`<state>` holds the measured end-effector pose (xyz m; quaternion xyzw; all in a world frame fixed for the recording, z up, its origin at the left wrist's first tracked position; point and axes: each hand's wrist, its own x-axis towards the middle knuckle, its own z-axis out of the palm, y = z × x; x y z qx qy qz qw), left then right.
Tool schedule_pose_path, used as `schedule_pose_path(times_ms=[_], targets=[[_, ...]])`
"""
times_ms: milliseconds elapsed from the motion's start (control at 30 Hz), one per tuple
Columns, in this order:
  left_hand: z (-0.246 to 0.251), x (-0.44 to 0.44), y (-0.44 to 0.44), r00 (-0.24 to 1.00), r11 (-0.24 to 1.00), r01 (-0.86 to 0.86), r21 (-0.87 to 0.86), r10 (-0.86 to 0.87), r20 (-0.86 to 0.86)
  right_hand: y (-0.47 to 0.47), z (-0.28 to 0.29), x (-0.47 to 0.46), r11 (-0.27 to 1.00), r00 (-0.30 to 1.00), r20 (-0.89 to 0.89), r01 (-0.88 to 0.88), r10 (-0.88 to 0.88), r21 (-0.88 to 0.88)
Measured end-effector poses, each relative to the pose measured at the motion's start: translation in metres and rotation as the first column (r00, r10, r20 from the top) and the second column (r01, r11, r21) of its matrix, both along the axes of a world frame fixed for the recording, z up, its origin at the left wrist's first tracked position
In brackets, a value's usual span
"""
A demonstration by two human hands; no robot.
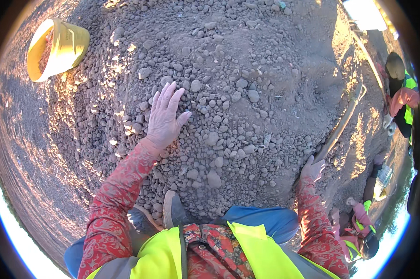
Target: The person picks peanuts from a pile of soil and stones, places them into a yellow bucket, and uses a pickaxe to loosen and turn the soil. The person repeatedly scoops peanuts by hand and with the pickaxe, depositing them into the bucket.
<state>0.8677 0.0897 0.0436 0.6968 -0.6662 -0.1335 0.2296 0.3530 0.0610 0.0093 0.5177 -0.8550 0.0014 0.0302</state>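
My left hand (167,118) lies palm down with its fingers spread over a slope of clods and small stones (213,139). To the right, my right hand (313,168) is at the lower end of a wooden handle or pole (339,129); whether its fingers grip the wood cannot be told. Loose lumps and fine dry soil (279,111) lie between my two hands. Up and left of my left hand, a yellow plastic bucket (70,45) rests on its side, with reddish-brown material inside it.
Another long pole (368,59) lies at the upper right. Co-workers in bright vests are at the right edge, one higher up (403,101) and one lower (358,230). A pale woven thing (382,179) is between them. My shoes (173,209) rest on the stones.
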Motion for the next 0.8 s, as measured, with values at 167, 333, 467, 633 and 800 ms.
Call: schedule_pose_path(times_ms=[167,333,467,633,800], targets=[[-0.015,-0.029,-0.042,0.969,0.980,-0.195,-0.047,0.200,0.144,0.005,-0.001,0.004,1.000,1.000,0.002,0.003,-0.003,0.009],[-0.024,-0.036,-0.068,0.925,0.937,-0.332,0.108,0.301,0.230,0.008,0.001,0.011,0.999,0.997,-0.076,0.028,-0.026,0.017],[-0.022,-0.031,-0.071,0.929,0.935,-0.319,0.155,0.277,0.244,0.009,0.000,0.017,0.999,0.996,-0.088,0.034,-0.034,-0.005],[-0.024,-0.030,-0.069,0.940,0.923,-0.294,0.249,0.233,0.250,0.010,0.000,0.020,0.999,0.995,-0.100,0.021,-0.026,-0.050],[0.010,-0.016,-0.092,0.973,0.881,-0.220,0.419,0.229,0.030,0.015,0.003,0.017,0.995,0.995,-0.010,0.096,-0.096,0.040]])
